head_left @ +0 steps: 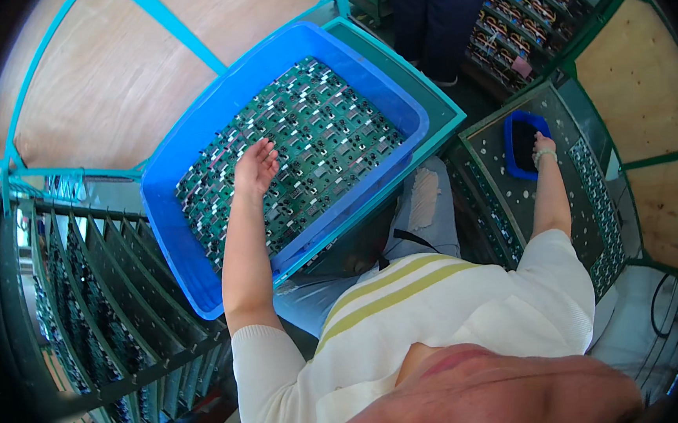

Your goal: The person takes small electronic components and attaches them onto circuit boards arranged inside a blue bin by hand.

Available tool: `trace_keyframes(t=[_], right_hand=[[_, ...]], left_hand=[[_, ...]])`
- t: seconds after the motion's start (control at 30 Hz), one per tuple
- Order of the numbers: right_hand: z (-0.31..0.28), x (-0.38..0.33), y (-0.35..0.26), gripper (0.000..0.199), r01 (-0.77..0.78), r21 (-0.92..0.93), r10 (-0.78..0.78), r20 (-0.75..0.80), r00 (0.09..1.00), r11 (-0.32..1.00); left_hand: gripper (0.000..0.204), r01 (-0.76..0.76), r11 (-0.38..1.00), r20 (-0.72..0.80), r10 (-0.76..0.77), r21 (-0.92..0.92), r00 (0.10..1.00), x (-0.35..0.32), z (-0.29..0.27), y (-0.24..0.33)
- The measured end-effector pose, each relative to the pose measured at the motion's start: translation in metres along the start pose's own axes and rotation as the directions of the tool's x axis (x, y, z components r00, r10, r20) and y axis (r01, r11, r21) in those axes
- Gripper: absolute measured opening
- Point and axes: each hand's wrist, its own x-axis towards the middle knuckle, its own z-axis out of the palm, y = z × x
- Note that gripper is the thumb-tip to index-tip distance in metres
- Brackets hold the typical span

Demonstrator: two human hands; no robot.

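My left hand (257,168) hovers above a large blue plastic tub (415,120), its fingers loosely curled and a little apart, with nothing visible in them. Rows of green circuit boards (305,178) dotted with small parts cover the inside of the tub. Out to the right, my right hand (544,148) reaches over the near right rim of a small blue bin (514,169). Dark contents (524,142), too small to make out, fill that bin. The right fingertips are drawn together at the bin's edge; whatever they hold is hidden.
The tub rests on a green-framed table (443,110). Under the small bin is a dark worktop (493,139) with boards (593,186) along its right side. Slotted racks (116,282) stand at left, more shelving (525,10) at far right. Another person's legs (440,20) show beyond the tub.
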Motion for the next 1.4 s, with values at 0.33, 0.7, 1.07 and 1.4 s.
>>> trace_keyframes(t=[0.33,0.7,1.07,1.4], right_hand=[[0.121,-0.272,-0.195,0.018,-0.169,0.648,-0.559,0.739,0.376,0.743],[0.345,-0.544,-0.123,0.015,0.515,0.736,-0.804,0.578,-0.138,0.441],[0.344,-0.533,-0.114,0.008,0.609,0.784,-0.84,0.248,-0.482,-0.118],[0.348,-0.526,-0.108,0.012,0.717,0.691,-0.82,0.353,-0.451,-0.097]], left_hand=[[0.028,-0.01,0.997,0.106,0.019,-0.077,0.994,-0.005,0.015,0.003],[0.043,-0.244,0.715,0.107,0.407,-0.655,0.907,-0.009,0.017,0.025],[0.024,-0.226,0.722,0.135,0.405,-0.654,0.904,0.034,-0.049,0.0],[0.027,-0.087,0.75,0.123,0.219,-0.655,0.968,0.048,-0.04,0.001]])
